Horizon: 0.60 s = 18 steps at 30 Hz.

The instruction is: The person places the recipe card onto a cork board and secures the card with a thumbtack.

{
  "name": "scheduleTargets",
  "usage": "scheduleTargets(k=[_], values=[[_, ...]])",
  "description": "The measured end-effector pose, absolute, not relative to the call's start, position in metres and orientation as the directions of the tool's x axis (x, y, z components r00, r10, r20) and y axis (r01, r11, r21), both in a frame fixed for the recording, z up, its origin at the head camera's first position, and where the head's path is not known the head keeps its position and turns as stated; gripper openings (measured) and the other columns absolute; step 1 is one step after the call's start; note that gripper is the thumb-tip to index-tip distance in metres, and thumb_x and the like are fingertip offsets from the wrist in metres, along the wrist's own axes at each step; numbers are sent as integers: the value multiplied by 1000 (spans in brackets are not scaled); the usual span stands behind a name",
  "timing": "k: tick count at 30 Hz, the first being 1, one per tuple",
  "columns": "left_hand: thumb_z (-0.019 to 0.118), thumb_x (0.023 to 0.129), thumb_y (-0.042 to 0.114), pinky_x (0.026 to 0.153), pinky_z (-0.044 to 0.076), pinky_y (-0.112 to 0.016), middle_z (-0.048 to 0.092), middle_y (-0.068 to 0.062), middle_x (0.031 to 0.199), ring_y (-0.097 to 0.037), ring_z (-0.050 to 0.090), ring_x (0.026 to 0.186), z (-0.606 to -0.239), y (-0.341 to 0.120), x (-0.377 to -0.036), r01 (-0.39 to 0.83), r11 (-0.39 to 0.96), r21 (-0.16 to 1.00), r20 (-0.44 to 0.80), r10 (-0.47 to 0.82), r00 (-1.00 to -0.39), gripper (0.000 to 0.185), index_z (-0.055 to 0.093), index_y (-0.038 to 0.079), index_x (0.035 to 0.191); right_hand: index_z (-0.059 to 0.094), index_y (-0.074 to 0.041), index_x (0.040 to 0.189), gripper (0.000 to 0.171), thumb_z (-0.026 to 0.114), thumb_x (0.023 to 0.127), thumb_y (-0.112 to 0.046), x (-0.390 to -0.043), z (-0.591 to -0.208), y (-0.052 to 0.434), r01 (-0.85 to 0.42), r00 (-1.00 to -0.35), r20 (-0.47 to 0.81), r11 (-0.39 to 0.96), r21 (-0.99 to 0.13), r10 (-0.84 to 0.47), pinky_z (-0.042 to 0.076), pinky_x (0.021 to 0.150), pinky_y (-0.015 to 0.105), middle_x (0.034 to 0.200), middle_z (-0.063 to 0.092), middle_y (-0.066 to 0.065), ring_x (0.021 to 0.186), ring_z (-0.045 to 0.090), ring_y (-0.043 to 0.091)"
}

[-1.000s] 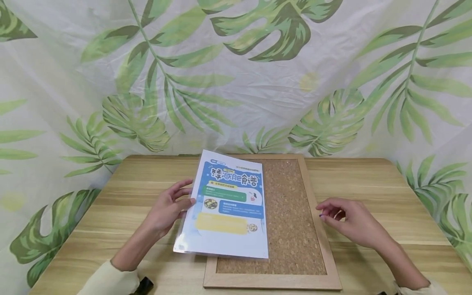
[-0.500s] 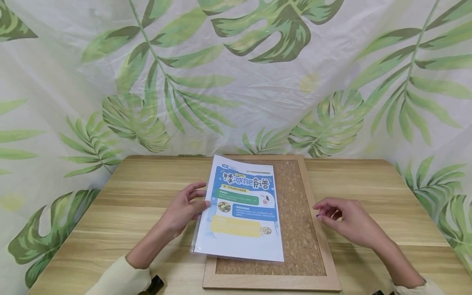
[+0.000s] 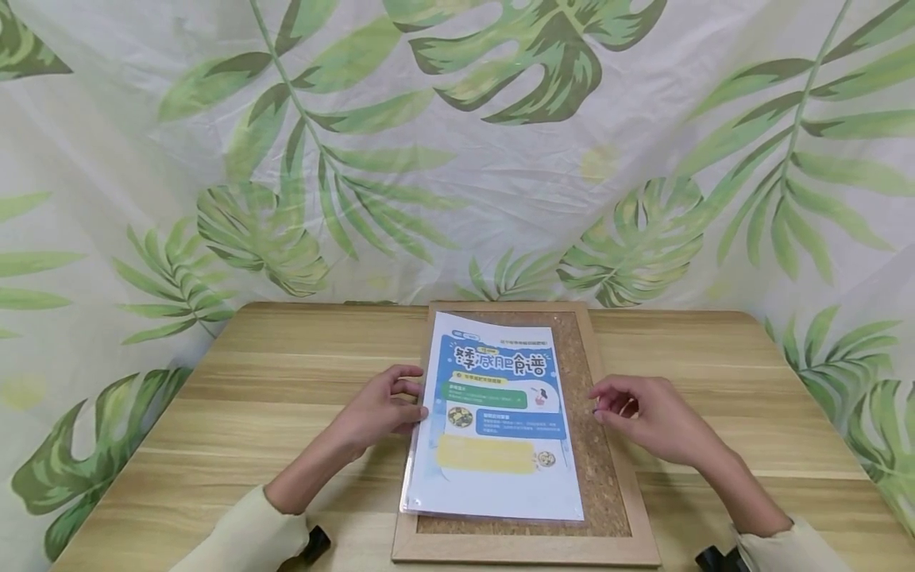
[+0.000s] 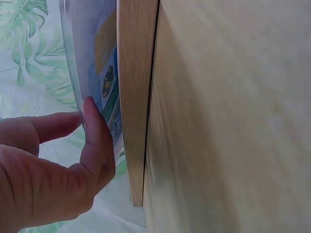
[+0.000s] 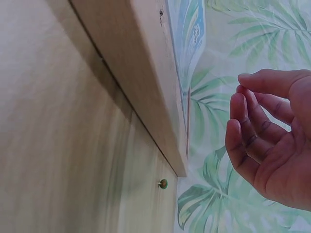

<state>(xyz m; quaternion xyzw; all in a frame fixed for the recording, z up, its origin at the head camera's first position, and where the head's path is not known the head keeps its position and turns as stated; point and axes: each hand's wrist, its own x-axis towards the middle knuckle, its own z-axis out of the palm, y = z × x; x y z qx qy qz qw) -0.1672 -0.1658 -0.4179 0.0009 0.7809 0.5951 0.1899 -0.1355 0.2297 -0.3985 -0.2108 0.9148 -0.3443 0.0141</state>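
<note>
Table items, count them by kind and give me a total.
Cork board: 1
Flyer in a clear sleeve, gripped by the left hand: 1
Green pushpin, seen only in the right wrist view: 1
Total: 3

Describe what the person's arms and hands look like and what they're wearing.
Both hands, the left hand and right hand, are bare, with no gloves or rings visible. Pale cream sleeves are pushed up the forearms. A small black device sits at each wrist.
</note>
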Motion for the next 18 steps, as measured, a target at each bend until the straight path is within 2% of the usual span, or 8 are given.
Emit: scheduleTargets(k=[9,14,18], values=[[73,83,-7,64,60,-35,60,-14,106,-19,67,76,-418,-153,-172,-130,416,900,-265,286,-921,73,40,2,148,73,-12,106,16,73,89,-12,-151,-394,216,-383,-906,109,682,-623,-409,54,68,24,83,65,-11,76,60,8],[76,81,-7,58,59,-35,60,-13,103,-19,64,66,-415,-144,-171,-91,493,865,-264,294,-918,81,37,5,151,73,-12,107,17,71,90,-10,-161,-394,209,-407,-892,113,671,-620,-437,54,67,24,83,64,-10,75,59,8],[77,81,-6,57,58,-36,60,-12,101,-20,65,64,-412,-139,-171,-79,525,848,-270,298,-915,84,35,7,153,73,-13,106,17,71,90,-10,-170,-390,202,-433,-877,120,660,-614,-464,53,68,24,82,64,-9,75,59,8]])
